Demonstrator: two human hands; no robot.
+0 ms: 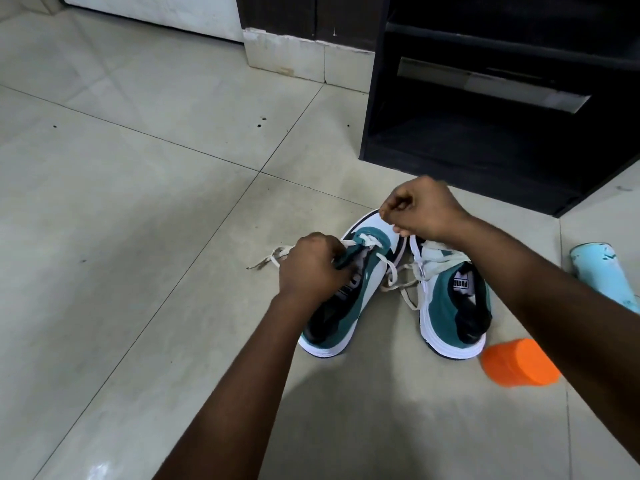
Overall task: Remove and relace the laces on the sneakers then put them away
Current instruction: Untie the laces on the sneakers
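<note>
Here both sneakers (353,289) lie lengthwise, toes pointing away toward the cabinet (485,133).

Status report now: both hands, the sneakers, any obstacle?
Left hand grips left sneaker at the tongue. Right hand pinches its lace. Orange cup beside right sneaker.

A home interior is indicated, most likely an entry or bedroom corner. The floor (138,168) is laid with large, glossy beige tiles with thin dark grout lines. A low dark brown wooden open-shelved cabinet (485,133) is seen beyond the gripping hands, standing directly on the tiles. Further back, a matching tiled skirting (287,57) is fitted along the foot of dark wood panelling (277,12), and a white painted wall (156,8) is visible beside it.
</note>
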